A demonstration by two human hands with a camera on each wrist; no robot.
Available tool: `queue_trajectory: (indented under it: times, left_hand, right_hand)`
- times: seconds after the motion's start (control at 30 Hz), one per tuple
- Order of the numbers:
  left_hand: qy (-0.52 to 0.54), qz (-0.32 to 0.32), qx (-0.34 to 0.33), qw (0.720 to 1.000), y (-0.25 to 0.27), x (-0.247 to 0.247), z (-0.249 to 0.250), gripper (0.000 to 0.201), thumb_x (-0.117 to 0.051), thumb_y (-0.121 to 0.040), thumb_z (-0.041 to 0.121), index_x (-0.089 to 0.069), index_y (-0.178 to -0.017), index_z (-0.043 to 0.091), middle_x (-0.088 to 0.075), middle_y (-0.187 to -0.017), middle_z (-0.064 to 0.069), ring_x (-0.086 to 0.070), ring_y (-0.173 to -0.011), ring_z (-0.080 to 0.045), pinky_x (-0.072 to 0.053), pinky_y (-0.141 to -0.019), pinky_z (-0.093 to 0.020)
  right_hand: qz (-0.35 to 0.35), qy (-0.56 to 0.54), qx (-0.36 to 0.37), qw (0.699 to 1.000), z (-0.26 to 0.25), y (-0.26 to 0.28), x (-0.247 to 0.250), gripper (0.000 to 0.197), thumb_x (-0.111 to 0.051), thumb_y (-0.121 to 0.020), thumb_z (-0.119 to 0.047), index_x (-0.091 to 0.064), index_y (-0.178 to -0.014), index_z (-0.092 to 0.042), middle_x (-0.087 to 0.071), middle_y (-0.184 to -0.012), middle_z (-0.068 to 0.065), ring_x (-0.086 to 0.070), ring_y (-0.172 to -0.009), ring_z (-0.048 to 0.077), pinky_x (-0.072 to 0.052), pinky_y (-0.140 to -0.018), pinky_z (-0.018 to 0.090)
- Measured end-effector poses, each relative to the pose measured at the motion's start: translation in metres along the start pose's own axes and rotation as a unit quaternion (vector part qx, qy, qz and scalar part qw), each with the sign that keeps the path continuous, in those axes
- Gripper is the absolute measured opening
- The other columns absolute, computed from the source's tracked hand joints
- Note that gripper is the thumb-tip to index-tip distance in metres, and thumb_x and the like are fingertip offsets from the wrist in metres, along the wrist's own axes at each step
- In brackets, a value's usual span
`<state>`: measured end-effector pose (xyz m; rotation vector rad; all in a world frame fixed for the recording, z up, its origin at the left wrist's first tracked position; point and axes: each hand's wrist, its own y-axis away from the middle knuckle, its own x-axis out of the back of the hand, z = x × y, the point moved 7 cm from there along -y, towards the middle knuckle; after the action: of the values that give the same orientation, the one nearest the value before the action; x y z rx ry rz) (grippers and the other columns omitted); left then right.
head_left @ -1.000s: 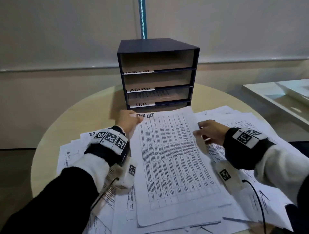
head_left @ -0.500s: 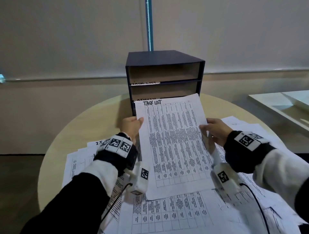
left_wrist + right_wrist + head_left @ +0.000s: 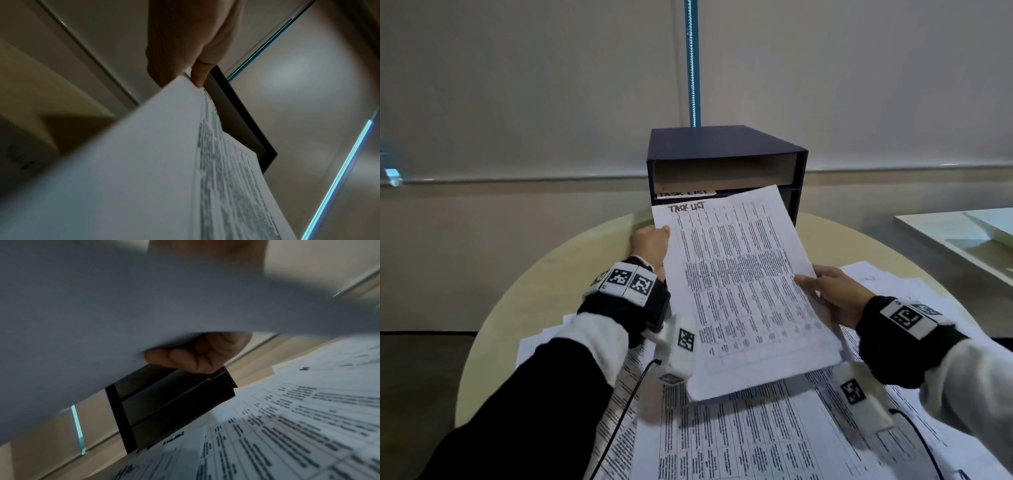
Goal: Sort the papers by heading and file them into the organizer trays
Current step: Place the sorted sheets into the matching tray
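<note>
The dark blue box-shaped organizer (image 3: pixel 726 150) stands at the back of the round beige tabletop (image 3: pixel 571 284). The white printed "TASK LIST" sheet (image 3: pixel 743 294) has risen from the loose papers (image 3: pixel 774 442) before the organizer and now reaches its matching top tray, so filing seems close. The left hand (image 3: pixel 650 245) pinches its left edge near the organizer; the right hand (image 3: pixel 832 294) holds its right edge, fingers (image 3: pixel 185 359) curled underneath.

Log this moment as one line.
step: filing | held: TASK LIST sheet | left hand, right hand: gripping edges | target: top tray
</note>
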<state>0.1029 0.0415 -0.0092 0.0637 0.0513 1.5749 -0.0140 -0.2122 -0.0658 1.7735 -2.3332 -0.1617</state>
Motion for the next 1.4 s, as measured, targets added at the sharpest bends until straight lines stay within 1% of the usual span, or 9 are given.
queue_trajectory:
  times: [0.13, 0.27, 0.63, 0.77, 0.93, 1.03, 1.23, 1.33, 1.4]
  left_hand:
    - [0.038, -0.027, 0.003, 0.999, 0.0, -0.006, 0.013, 0.02, -0.046, -0.096, 0.009, -0.057, -0.106, -0.003, -0.055, -0.079, -0.006, -0.056, -0.083, -0.023, -0.05, -0.08, -0.037]
    - [0.077, -0.045, 0.017, 0.996, 0.003, -0.009, 0.013, 0.023, -0.043, -0.097, 0.006, -0.054, -0.077, 0.009, -0.059, -0.078, -0.006, -0.058, -0.069, -0.02, -0.047, -0.068, -0.027]
    - [0.066, -0.146, 0.045, 0.986, 0.019, -0.017, 0.001, 0.021, -0.041, -0.098, 0.008, -0.057, -0.108, 0.0, -0.064, -0.111, -0.015, -0.062, -0.089, -0.024, -0.052, -0.079, -0.033]
    - [0.017, -0.234, 0.11, 0.966, 0.036, -0.023, -0.005, 0.023, -0.044, -0.097, 0.01, -0.053, -0.116, 0.0, -0.064, -0.116, -0.014, -0.064, -0.083, -0.022, -0.056, -0.053, -0.024]
    - [0.002, -0.114, 0.06, 0.992, 0.019, -0.016, 0.019, 0.014, -0.033, -0.099, 0.003, -0.046, -0.105, 0.001, -0.059, -0.095, -0.013, -0.056, -0.033, -0.008, -0.037, -0.031, -0.012]
    - [0.025, -0.08, 0.044, 0.995, 0.006, -0.021, 0.034, 0.024, -0.028, -0.099, 0.0, -0.042, -0.08, 0.003, -0.052, -0.079, -0.009, -0.048, -0.025, -0.005, -0.029, -0.027, -0.011]
    - [0.186, -0.1, -0.021, 0.977, 0.001, -0.025, 0.059, 0.031, -0.032, -0.101, 0.032, -0.051, -0.098, 0.008, -0.063, -0.09, -0.012, -0.066, -0.068, -0.016, -0.05, -0.055, -0.02]
    - [-0.09, -0.091, -0.121, 0.984, -0.005, -0.025, 0.063, 0.041, -0.04, -0.097, 0.038, -0.054, -0.122, 0.008, -0.059, -0.119, -0.009, -0.056, -0.108, -0.022, -0.047, -0.09, -0.034]
    - [-0.29, -0.041, -0.219, 0.931, -0.009, -0.023, 0.07, 0.036, -0.049, -0.094, 0.03, -0.06, -0.119, 0.005, -0.056, -0.125, -0.01, -0.05, -0.119, -0.024, -0.038, -0.102, -0.033]
  right_hand:
    - [-0.001, -0.004, 0.006, 1.0, -0.005, -0.001, 0.007, 0.017, -0.042, -0.097, -0.005, -0.058, -0.101, -0.001, -0.068, -0.081, 0.012, -0.066, -0.057, 0.02, -0.057, -0.052, 0.029]
    - [-0.015, -0.009, 0.011, 1.0, -0.009, 0.002, 0.008, 0.02, -0.042, -0.097, -0.008, -0.061, -0.099, -0.005, -0.069, -0.086, 0.011, -0.067, -0.065, 0.023, -0.058, -0.057, 0.032]
    - [0.099, -0.005, 0.038, 0.994, -0.081, -0.033, 0.013, 0.019, -0.035, -0.099, -0.008, -0.051, -0.091, -0.005, -0.055, -0.088, 0.014, -0.052, -0.067, 0.02, -0.043, -0.059, 0.029]
    - [0.131, 0.032, 0.059, 0.989, -0.106, -0.047, 0.015, 0.016, -0.034, -0.096, -0.004, -0.048, -0.093, 0.003, -0.046, -0.093, 0.049, -0.039, -0.057, 0.023, -0.029, -0.054, 0.027]
    - [0.044, -0.02, 0.036, 0.998, -0.111, -0.043, 0.002, 0.012, -0.045, -0.096, -0.01, -0.052, -0.105, -0.008, -0.059, -0.081, 0.005, -0.061, -0.044, 0.006, -0.046, -0.042, 0.011]
    - [-0.01, -0.029, 0.022, 0.999, -0.109, -0.032, -0.008, 0.01, -0.042, -0.095, -0.001, -0.051, -0.095, -0.007, -0.054, -0.077, 0.005, -0.055, -0.037, 0.006, -0.042, -0.036, 0.012]
    - [0.043, -0.166, 0.026, 0.985, -0.125, -0.054, -0.013, 0.019, -0.032, -0.097, 0.007, -0.045, -0.111, 0.006, -0.049, -0.091, 0.012, -0.053, -0.065, 0.013, -0.048, -0.04, 0.012]
    - [0.065, -0.205, 0.042, 0.976, -0.135, -0.073, -0.02, 0.021, -0.032, -0.096, 0.008, -0.042, -0.114, 0.011, -0.043, -0.1, 0.016, -0.057, -0.069, 0.019, -0.054, -0.046, 0.016]
    - [0.068, -0.189, 0.04, 0.979, -0.139, -0.087, -0.027, 0.013, -0.037, -0.094, 0.009, -0.044, -0.104, 0.011, -0.044, -0.096, 0.016, -0.062, -0.08, 0.022, -0.058, -0.061, 0.02]
